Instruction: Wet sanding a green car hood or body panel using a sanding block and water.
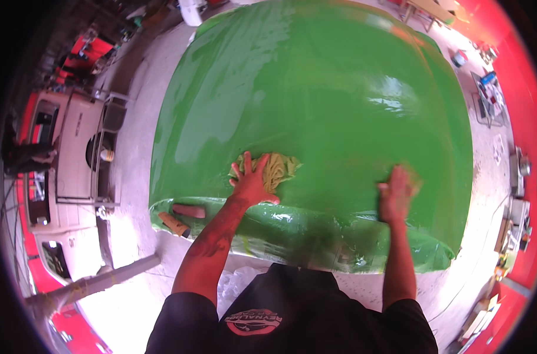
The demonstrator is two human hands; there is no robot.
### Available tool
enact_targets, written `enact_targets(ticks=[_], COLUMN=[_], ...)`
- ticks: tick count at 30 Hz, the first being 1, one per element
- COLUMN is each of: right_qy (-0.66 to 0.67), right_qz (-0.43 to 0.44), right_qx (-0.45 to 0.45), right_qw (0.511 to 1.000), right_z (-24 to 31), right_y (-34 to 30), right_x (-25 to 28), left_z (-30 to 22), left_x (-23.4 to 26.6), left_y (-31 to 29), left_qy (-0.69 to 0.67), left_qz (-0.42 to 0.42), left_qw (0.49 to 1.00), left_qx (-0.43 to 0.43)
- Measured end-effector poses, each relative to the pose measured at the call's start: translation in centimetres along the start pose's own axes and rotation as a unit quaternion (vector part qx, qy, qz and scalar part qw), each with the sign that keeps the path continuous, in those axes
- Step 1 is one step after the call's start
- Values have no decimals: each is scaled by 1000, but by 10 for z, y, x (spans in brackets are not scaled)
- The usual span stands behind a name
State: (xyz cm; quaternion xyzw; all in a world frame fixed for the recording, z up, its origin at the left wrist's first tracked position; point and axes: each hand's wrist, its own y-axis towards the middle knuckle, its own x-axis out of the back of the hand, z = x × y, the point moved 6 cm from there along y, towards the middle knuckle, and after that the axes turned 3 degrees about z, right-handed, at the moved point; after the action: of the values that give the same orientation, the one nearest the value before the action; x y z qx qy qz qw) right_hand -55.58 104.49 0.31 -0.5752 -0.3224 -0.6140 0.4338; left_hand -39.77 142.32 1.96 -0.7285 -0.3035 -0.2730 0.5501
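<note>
A large, glossy green vehicle body panel [333, 135] fills the middle of the view, with wet-looking streaks on its left half. On its near part, my left hand [252, 180] lies with fingers spread over a crumpled yellow-green cloth [278, 171], pressing it to the surface. Farther right, my right hand [396, 197] rests flat on the green paint, its fingers stretched out and smeared by motion. A faint tan patch shows beside those fingers; what it is I cannot make out.
A reddish-brown block [189, 210] and a tan block [174, 224] lie at the panel's near left corner. A grey beam [97, 283] stands at lower left, near a pale van [74, 147]. Along the right wall are a small cart [488, 100] and a metal pot [523, 167].
</note>
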Motion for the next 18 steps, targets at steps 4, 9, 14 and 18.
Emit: enact_targets(ticks=[4, 9, 14, 18], right_qy=[-24, -59, -35, -63], right_qz=[-15, 128, 141, 108], right_qx=[-100, 151, 295, 94], right_qw=[995, 979, 944, 988], right_z=[-31, 190, 193, 50], right_y=[-2, -63, -86, -83], right_x=[-9, -24, -26, -13], left_z=[-3, 1, 8, 14], left_x=[-2, 0, -7, -15], left_y=[1, 0, 2, 2], left_qy=[8, 12, -14, -34], left_qz=[3, -6, -41, -73], left_qw=[1000, 1000, 998, 995], left_qx=[-4, -8, -48, -58])
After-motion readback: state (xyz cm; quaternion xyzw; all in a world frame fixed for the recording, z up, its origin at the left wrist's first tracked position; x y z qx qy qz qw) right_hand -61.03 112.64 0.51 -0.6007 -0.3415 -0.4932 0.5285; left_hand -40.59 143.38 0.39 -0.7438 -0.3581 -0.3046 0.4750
